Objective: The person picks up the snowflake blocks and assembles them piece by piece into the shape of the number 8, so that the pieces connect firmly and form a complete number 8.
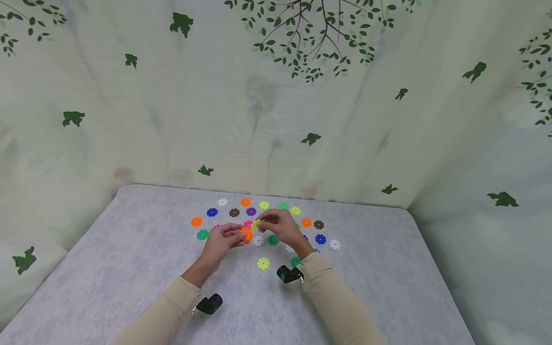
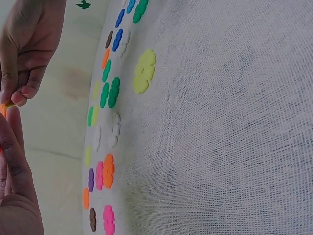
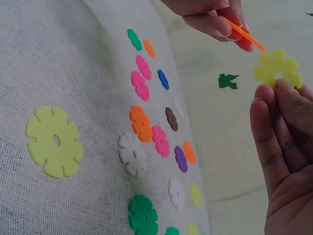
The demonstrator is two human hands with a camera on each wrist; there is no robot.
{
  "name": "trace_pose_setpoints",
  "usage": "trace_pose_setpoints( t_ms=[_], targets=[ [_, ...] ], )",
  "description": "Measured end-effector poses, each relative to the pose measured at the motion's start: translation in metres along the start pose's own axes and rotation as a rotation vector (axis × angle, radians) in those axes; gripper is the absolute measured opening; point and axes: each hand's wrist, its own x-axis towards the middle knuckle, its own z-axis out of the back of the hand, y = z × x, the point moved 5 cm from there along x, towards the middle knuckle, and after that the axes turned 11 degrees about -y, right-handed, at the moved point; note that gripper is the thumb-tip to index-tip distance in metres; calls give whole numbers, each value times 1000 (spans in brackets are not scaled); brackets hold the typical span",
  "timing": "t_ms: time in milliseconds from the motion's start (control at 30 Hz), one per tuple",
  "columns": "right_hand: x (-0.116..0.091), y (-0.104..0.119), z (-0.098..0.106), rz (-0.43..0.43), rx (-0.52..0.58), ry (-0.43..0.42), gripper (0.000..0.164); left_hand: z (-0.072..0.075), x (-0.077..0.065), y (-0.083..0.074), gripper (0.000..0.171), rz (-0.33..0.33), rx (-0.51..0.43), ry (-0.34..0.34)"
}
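Note:
Near the middle of the table, my left hand [image 1: 221, 242] pinches an orange notched plastic disc [image 3: 243, 33] between thumb and fingers. My right hand [image 1: 280, 225] pinches a yellow notched disc [image 3: 270, 62] of the same flower-like shape. Both discs are held above the table; in the right wrist view the orange one is edge-on, its edge at the yellow one's rim. Whether their slots interlock I cannot tell. In the left wrist view, fingers mostly hide both discs. A separate yellow disc [image 1: 263, 263] lies on the table in front of the hands.
Loose discs in several colours lie spread over the grey-covered table [image 1: 129, 268], among them a green disc [image 1: 202, 234], a blue disc [image 1: 320, 239] and a white disc [image 1: 335, 244]. A pale leaf-printed curtain [image 1: 241, 120] stands behind the table.

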Motion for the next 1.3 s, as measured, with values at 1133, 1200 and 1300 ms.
trace_pose_setpoints(
  t_ms=[1133, 1200, 1300],
  targets=[
    [-12, 16, -4, 122, 156, 26, 11, -3, -12, -3, 26, 18, -74, 44],
    [-13, 16, -5, 121, 159, 31, 11, -4, -15, -3, 25, 19, -82, 35],
    [-15, 15, -7, 120, 161, 39, 10, -4, -17, 0, 26, 24, -96, 25]
  ],
)
